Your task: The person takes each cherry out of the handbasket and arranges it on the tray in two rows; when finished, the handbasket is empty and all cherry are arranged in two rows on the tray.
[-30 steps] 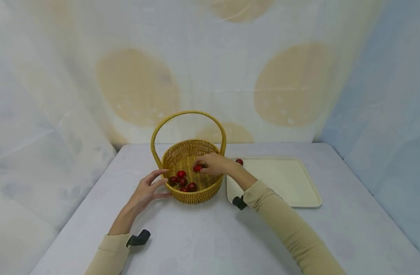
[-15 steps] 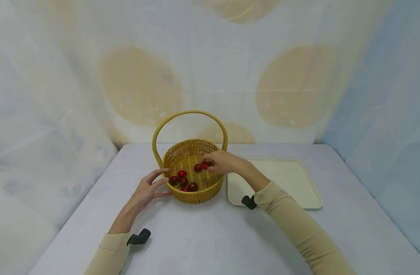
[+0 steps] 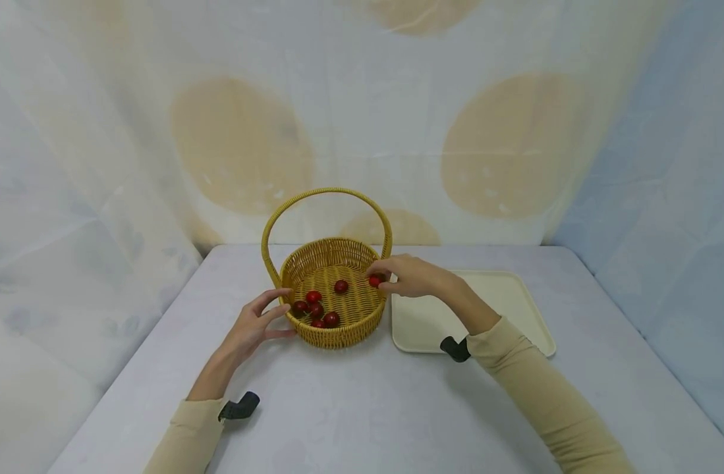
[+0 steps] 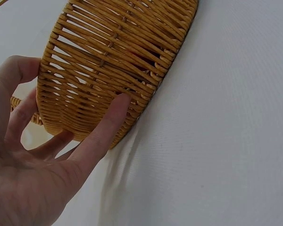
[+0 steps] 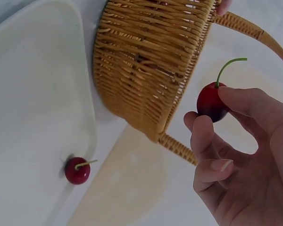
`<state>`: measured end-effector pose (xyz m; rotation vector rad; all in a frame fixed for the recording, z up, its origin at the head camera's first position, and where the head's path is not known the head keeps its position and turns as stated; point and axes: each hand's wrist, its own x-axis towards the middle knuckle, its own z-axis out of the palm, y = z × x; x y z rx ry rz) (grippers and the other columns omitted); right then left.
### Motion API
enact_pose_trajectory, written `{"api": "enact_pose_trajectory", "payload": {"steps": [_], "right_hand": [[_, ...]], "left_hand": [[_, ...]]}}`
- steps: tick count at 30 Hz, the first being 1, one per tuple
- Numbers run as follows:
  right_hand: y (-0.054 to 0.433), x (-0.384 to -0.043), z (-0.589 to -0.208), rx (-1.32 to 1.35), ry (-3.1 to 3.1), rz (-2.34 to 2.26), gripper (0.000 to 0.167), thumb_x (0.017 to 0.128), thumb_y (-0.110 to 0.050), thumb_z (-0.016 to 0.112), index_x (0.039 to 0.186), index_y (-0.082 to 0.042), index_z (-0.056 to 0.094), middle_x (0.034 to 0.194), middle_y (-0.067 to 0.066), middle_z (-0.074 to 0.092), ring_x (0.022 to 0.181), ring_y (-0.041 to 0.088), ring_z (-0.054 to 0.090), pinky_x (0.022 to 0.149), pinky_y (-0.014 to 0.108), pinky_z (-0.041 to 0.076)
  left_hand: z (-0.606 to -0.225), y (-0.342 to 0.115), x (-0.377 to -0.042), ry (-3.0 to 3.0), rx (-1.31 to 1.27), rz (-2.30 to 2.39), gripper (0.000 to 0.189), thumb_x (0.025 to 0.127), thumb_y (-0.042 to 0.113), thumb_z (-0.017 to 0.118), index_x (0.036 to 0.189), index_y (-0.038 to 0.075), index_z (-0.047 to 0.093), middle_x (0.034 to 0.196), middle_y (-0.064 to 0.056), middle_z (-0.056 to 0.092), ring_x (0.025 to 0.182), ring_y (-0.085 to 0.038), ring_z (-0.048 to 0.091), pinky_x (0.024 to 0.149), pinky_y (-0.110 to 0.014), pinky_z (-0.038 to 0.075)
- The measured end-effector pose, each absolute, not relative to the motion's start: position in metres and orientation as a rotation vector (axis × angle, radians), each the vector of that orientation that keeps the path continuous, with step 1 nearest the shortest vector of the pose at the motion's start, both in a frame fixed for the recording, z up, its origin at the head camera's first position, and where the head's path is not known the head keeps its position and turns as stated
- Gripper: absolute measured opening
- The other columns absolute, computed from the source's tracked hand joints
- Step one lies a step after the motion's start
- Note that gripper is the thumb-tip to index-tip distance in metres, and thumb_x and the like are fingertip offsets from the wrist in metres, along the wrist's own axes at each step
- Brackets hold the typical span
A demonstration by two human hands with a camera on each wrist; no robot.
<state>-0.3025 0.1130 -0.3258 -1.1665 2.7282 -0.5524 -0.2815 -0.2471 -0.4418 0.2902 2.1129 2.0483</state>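
Observation:
My right hand (image 3: 412, 275) pinches a dark red cherry (image 5: 211, 102) with a green stem between thumb and fingers. In the head view it is at the right rim of the wicker basket (image 3: 338, 339). My left hand (image 3: 251, 326) holds the basket's left side, fingertips at the rim and thumb (image 4: 106, 125) against the outer wall. Inside, several cherries (image 3: 316, 311) cluster at the left front, and a single cherry (image 3: 340, 286) lies nearer the middle. Another cherry (image 5: 78, 170) rests at the edge of the cream tray (image 5: 35, 94); my right hand hides it in the head view.
The tray (image 3: 504, 316) lies flat on the white-covered table (image 3: 350, 408), just right of the basket. An arched handle (image 3: 328, 191) rises over the basket. Patterned cloth (image 3: 367, 118) hangs behind the table and along both sides.
My right hand has moved right with its cherry, from over the basket's inside to the right rim. One cherry now lies alone near the basket's middle. My left hand stays in place.

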Motion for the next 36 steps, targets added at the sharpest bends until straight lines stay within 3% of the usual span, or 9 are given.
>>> {"api": "enact_pose_trajectory", "payload": {"steps": [13, 24, 36], "right_hand": [[0.146, -0.297, -0.331, -1.073, 2.739, -0.569, 0.032, 0.097, -0.017, 0.06, 0.129, -0.014, 0.062, 0.098, 0.003, 0.062, 0.083, 0.015, 0.054, 0.072, 0.026, 0.05], [0.172, -0.299, -0.336, -0.99, 2.699, -0.664, 0.033, 0.098, -0.013, 0.06, 0.13, -0.015, 0.06, 0.109, 0.006, 0.065, 0.072, 0.016, 0.063, 0.064, 0.024, 0.056], [0.192, -0.317, -0.355, -0.922, 2.694, -0.619, 0.036, 0.098, -0.008, 0.057, 0.134, -0.007, 0.056, 0.118, 0.016, 0.064, 0.066, 0.014, 0.065, 0.062, 0.024, 0.056]], "left_hand": [[-0.441, -0.247, -0.279, 2.114, 0.264, 2.045, 0.057, 0.097, 0.025, 0.063, 0.145, 0.007, 0.04, 0.16, -0.004, 0.023, 0.147, -0.039, 0.026, 0.088, -0.062, 0.055], [-0.442, -0.246, -0.281, 2.113, 0.274, 2.046, 0.059, 0.097, 0.026, 0.063, 0.147, 0.005, 0.038, 0.162, -0.004, 0.02, 0.147, -0.039, 0.026, 0.087, -0.06, 0.056], [-0.44, -0.247, -0.278, 2.116, 0.25, 2.047, 0.058, 0.096, 0.026, 0.064, 0.146, 0.007, 0.04, 0.162, -0.004, 0.021, 0.146, -0.039, 0.027, 0.087, -0.06, 0.056]]}}
